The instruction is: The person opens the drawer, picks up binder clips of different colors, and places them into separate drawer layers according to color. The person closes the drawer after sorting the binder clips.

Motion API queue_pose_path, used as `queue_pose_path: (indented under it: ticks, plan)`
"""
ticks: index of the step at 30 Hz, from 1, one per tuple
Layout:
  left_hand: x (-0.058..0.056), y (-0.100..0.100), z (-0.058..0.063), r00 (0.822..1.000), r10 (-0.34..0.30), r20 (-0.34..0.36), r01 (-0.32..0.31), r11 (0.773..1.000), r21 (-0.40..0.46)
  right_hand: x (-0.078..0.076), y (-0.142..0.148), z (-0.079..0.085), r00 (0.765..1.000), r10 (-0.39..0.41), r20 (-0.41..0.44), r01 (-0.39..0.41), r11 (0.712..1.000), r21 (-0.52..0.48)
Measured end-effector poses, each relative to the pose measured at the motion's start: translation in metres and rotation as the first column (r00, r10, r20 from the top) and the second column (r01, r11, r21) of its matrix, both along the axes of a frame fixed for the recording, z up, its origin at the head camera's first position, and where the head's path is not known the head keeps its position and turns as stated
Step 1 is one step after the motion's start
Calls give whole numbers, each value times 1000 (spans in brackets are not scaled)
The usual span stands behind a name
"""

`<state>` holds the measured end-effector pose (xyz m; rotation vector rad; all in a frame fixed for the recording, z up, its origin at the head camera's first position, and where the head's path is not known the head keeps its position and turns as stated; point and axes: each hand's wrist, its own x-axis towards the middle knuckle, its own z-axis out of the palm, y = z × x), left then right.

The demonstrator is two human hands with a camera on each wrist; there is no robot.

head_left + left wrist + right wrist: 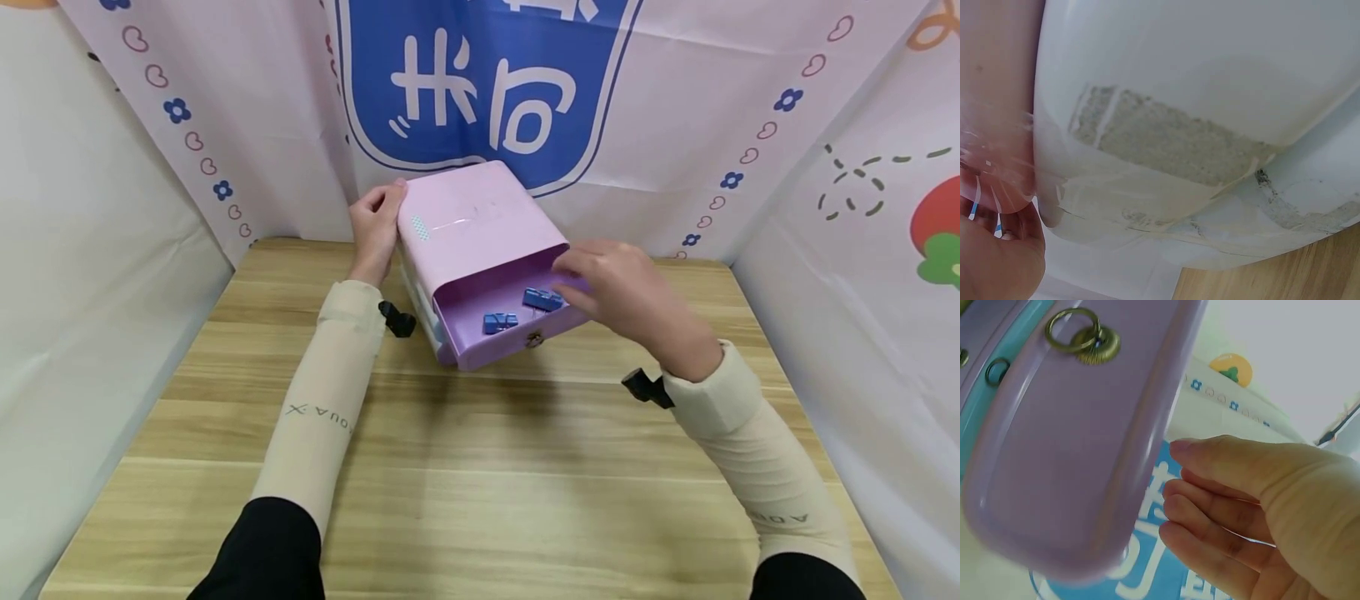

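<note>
A small pink drawer cabinet [480,221] stands askew toward the back of the table, its top drawer [468,333] pulled out at the front. Inside that drawer lie two blue metallic binder clips [500,323]. My left hand [377,229] grips the cabinet's rear left corner; the left wrist view shows its whitish side panel [1210,75] close up. Over the right end of the drawer hovers my right hand [626,287], fingers loosely bent and holding nothing. A brass ring pull [1075,331] hangs on the drawer front in the right wrist view.
Below the top drawer, a teal drawer [1007,381] with its own ring shows in the right wrist view. The wooden table [480,500] extends in front. A printed cloth backdrop [675,125] rises close behind the cabinet, with white cloth walls at both sides.
</note>
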<state>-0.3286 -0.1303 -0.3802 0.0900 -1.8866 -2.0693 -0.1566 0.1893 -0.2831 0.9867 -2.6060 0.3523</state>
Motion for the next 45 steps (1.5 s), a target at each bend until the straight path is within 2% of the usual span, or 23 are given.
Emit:
queue_pose_path:
  ticks: [3, 10, 13, 17, 20, 25, 30, 36, 43, 45]
  plan:
    - [0, 0, 0, 1000, -2, -9, 2, 1000, 3, 3, 13, -1, 1000, -24, 7, 24, 1000, -13]
    - [-2, 1, -2, 999, 18, -40, -18, 1000, 2, 5, 48, -10, 997, -64, -47, 61, 997, -52]
    - [-3, 0, -2, 999, 20, -39, -19, 1000, 3, 6, 62, -14, 993, -114, 5, 114, 993, -41]
    - [-3, 0, -2, 999, 21, -45, -21, 1000, 0, 5, 78, -21, 978, -194, 78, 195, 981, 0]
    - [-2, 1, -2, 999, 16, -49, -16, 1000, -3, 3, 89, -28, 967, -238, 86, 237, 971, 22]
    - [-2, 1, -1, 998, 12, -56, -11, 1000, 4, -2, 107, -42, 958, -267, 104, 265, 964, 27]
    - [-1, 1, -1, 998, 19, -63, -19, 1000, 3, -8, 122, -55, 920, -338, 200, 330, 941, 75]
    - [0, 1, -1, 999, 24, -48, -24, 1000, -1, -18, 138, -73, 877, -396, 272, 372, 918, 138]
    - [-1, 0, -2, 999, 25, -44, -26, 1000, -2, -28, 149, -91, 803, -462, 378, 421, 887, 190]
    - [-1, 0, -2, 999, 26, -45, -26, 1000, -1, -31, 152, -96, 788, -470, 398, 427, 882, 199]
